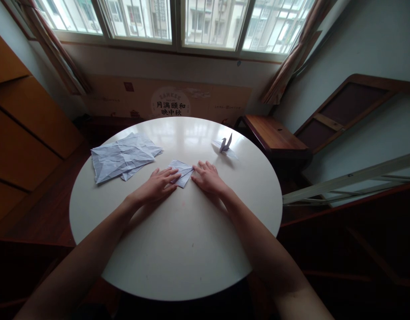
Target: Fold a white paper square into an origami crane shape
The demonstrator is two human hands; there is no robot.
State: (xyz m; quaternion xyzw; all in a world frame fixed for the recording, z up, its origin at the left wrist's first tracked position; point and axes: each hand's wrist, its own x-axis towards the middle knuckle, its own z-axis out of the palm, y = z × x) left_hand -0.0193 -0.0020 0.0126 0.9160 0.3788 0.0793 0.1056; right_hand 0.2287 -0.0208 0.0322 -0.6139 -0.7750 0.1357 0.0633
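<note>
Forearms (88,253), two: left hand (158,181), fingers spread, rests on folded paper (182,170), apparently steadying it; right hand (208,178), fingers parted, touches its tip.

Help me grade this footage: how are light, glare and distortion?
Head view: bright windows backlight the scene, reflections glaring off the white table's far side; same view: creases show on the folded paper, the right curtain slants, suggesting wide-angle distortion.

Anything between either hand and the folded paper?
Nothing visible: the left hand rests on the folded paper, the right hand at its right corner. Creased sheets and an origami crane sit to either side.
</note>
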